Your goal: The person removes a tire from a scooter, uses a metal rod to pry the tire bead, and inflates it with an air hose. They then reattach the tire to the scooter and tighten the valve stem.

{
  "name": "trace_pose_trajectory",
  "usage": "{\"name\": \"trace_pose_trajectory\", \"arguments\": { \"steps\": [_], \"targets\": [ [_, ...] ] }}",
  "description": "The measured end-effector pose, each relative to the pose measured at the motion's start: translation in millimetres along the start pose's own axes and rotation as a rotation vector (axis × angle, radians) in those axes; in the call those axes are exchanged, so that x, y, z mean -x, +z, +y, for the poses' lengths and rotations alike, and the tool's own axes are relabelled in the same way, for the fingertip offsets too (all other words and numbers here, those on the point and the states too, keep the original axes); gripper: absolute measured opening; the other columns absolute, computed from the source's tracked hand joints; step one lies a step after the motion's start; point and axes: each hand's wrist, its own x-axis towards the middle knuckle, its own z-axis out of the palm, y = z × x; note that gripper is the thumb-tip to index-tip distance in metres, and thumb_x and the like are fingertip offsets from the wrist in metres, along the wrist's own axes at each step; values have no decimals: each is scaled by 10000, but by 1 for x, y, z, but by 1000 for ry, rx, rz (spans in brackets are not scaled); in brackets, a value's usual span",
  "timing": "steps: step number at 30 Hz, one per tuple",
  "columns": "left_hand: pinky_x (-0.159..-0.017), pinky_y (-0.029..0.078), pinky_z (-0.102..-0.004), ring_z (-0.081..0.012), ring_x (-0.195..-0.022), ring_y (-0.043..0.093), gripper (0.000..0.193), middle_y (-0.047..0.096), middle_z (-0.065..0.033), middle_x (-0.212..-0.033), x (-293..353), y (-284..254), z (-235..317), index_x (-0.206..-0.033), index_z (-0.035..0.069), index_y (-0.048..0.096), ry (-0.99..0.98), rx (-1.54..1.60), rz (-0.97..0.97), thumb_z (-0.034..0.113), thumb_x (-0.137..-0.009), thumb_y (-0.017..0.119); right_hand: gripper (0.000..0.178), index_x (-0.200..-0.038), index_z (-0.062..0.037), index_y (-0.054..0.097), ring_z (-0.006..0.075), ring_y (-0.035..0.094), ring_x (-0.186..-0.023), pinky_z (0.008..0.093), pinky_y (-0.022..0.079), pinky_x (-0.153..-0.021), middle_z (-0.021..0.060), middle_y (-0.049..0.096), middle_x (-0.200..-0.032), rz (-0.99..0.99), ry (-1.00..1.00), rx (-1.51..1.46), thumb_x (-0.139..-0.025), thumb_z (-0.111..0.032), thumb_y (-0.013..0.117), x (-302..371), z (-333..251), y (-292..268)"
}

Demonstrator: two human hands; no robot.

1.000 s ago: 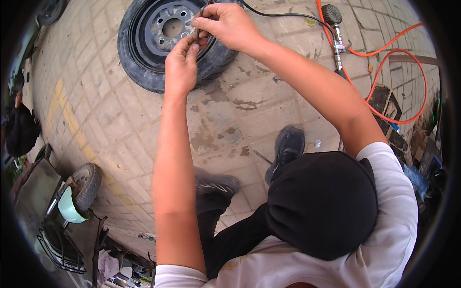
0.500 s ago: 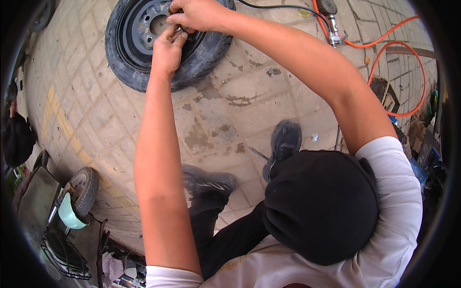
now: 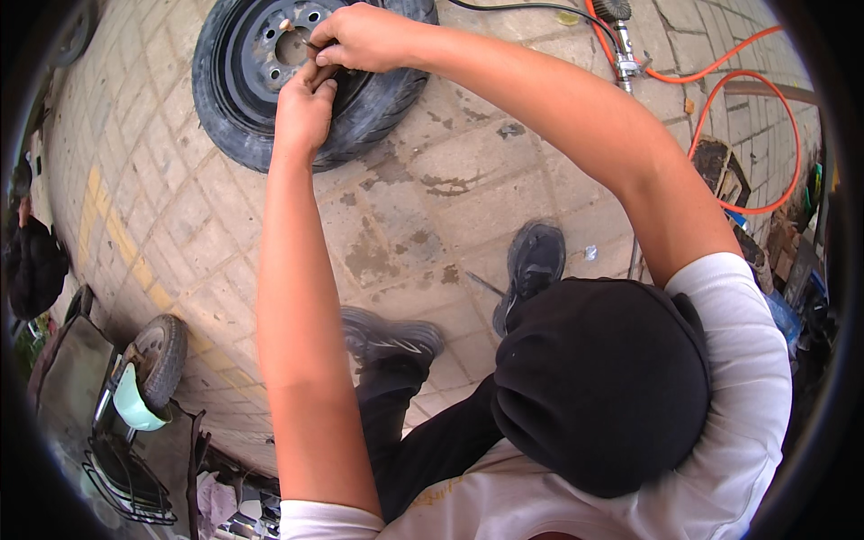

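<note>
A black tyre on a dark metal rim (image 3: 236, 112) lies on the paving at the top of the view. My left hand (image 3: 304, 110) is over the near side of the rim, its fingers curled and closed close to the hub hole. Touching it, my right hand (image 3: 367, 38) comes in from the right, thumb and fingers pinched together. A thin dark bit shows at the right fingertips, too small to name. What the left fingers hold, if anything, is hidden between the hands.
An orange air hose (image 3: 792, 135) loops at the right, with a gauge-fitted inflator (image 3: 623, 58) and a black hose beside the tyre. A small wheel (image 3: 162, 358) and a pale green cover (image 3: 135, 402) stand lower left. My black shoes (image 3: 537, 261) rest on the paving.
Both hands have shifted slightly, the right one a little down and the left one a little left. The wheel sits slightly further left in view. Both hands stay closed together near the hub.
</note>
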Motion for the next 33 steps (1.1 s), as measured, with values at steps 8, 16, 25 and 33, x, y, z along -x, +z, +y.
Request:
{"name": "trace_pose_trajectory", "arguments": {
  "steps": [8,16,25,33],
  "targets": [
    [-919,439,-267,-158,-1033,602,372,668,-132,-1131,16,-17,15,-1264,-64,563,-75,300,376,39,-909,605,217,-938,-68,726,290,690,-871,378,531,-791,126,718,-876,140,44,-93,-781,-216,751,6,6,14],
    [-686,452,-250,-127,-793,599,445,646,-45,-923,-12,19,20,-1176,-39,568,-39,534,392,122,-816,774,259,-1015,-43,725,299,689,-883,373,529,-798,170,716,-954,32,40,-7,-813,-205,707,-2,29,12],
    [-756,483,-232,-123,-802,599,334,637,-55,-879,-18,25,-1,-1080,-77,594,158,545,374,93,-845,758,271,-968,-12,708,336,681,-865,401,528,-785,190,703,-903,74,48,-18,-787,-212,684,4,22,17],
    [-744,519,-273,-153,-817,634,165,657,-73,-935,-21,30,-9,-989,-7,609,121,654,407,54,-878,715,282,-948,-12,703,354,672,-857,414,531,-767,202,694,-892,4,-33,-117,-771,-232,697,5,21,17]
  ]
}}
